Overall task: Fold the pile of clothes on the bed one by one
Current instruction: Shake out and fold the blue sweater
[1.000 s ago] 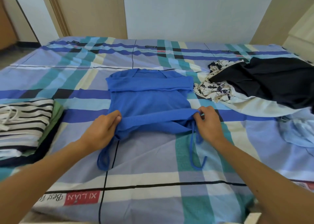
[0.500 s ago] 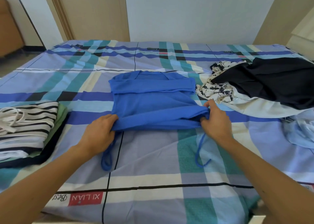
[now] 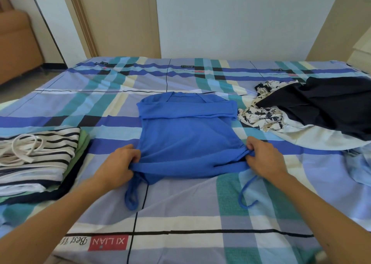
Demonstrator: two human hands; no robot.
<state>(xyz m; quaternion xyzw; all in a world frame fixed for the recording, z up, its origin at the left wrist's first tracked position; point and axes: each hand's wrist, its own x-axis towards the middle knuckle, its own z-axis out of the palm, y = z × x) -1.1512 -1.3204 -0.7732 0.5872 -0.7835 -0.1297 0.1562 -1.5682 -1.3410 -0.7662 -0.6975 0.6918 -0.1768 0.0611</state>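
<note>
Blue top (image 3: pixel 188 139): lies in the middle of the bed (image 3: pixel 180 213). Its far part is already turned over as a band, and its near edge is raised a little.
Left hand (image 3: pixel 118 164): pinches the near left corner, with the thumb on top of the cloth.
Right hand (image 3: pixel 263 157): clamped on the near right corner, where the cloth is bunched.
Reason of the grip: the hands are well apart, one at each corner, so the edge stays stretched. I think this is to make an even fold toward the band.
Straps (image 3: pixel 131 195): two thin blue ones trail from the near edge onto the bed. They are loose and may stick out of the fold.
Folded stack (image 3: pixel 40 159): at the left, striped piece on top, apart from the working place.
Waiting pile (image 3: pixel 325 105): at the right, unfolded. A black garment lies over a flowered one that is just beside the top.
</note>
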